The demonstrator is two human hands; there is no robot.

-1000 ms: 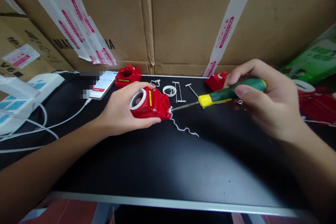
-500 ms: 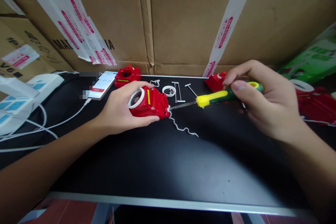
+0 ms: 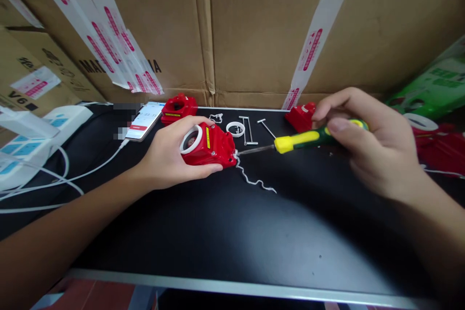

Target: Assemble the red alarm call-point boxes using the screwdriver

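L hand (image 3: pixel 165 157) grips glossy red housing (image 3: pixel 212 145); R hand (image 3: pixel 366 138) grips screwdriver (image 3: pixel 298 139).

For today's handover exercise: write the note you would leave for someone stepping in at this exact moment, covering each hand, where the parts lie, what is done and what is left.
Left hand grips the red housing on its side on the black table.
Right hand holds the green and yellow screwdriver, tip at the housing's right end, where a white string trails out.
Behind: white ring, metal pins, second red housing, another red part, phone.
Done: tip is at the housing.
Left: screw state cannot be seen; loose ring and pins remain unfitted.
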